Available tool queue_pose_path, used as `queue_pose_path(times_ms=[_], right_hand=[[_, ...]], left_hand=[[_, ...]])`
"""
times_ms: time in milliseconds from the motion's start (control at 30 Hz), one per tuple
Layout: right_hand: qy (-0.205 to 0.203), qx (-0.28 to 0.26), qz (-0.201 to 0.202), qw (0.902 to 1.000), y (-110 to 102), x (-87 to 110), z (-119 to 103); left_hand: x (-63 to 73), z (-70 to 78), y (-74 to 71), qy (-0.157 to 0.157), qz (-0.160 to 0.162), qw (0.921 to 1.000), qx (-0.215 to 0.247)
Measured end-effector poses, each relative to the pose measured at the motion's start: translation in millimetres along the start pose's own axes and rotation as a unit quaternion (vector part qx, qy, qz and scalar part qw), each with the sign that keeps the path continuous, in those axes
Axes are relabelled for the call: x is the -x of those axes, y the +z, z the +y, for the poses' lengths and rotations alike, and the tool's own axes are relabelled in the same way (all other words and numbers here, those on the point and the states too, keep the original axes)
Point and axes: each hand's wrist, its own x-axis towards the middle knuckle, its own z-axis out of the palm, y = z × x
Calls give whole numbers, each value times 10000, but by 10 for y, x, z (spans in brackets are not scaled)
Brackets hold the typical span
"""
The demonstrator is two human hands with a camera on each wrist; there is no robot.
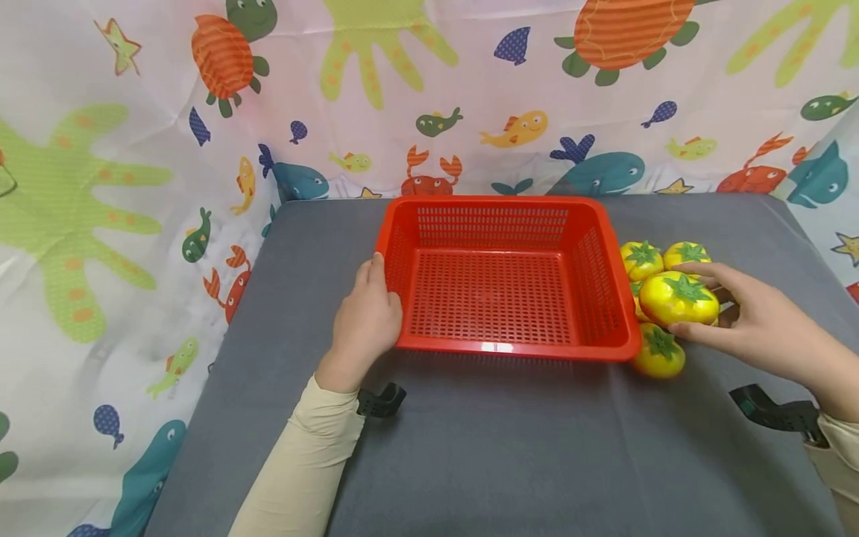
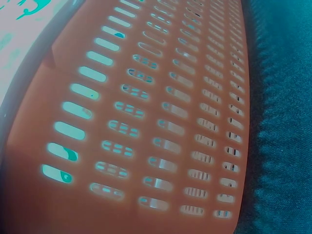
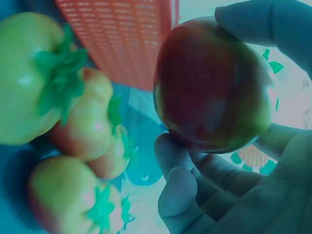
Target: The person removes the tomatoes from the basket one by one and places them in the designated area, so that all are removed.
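A red plastic basket (image 1: 496,350) with slotted walls stands on the grey cloth, nothing inside it. My left hand (image 1: 365,321) grips its left rim. The left wrist view shows only the basket's slotted wall (image 2: 122,146), with the hand out of sight. Off the basket's right side, my right hand (image 1: 758,313) holds a yellow-and-red tomato (image 1: 679,298) with a green leafy top, thumb on one side and fingers on the other. In the right wrist view this tomato (image 3: 214,87) is clear of the others. Several similar tomatoes (image 1: 659,350) sit beside the basket's right wall.
Grey cloth (image 1: 510,447) covers the table. A curtain (image 1: 376,89) printed with sea animals hangs behind and along the left. Each wrist carries a black strap mount (image 1: 381,401).
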Motion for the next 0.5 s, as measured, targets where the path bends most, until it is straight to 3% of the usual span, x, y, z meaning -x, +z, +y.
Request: queue_pose_path(times_ms=[500], right_hand=[[857, -163, 338, 9956, 164, 454, 491]], left_hand=[[20, 12, -12, -11, -72, 9998, 176]])
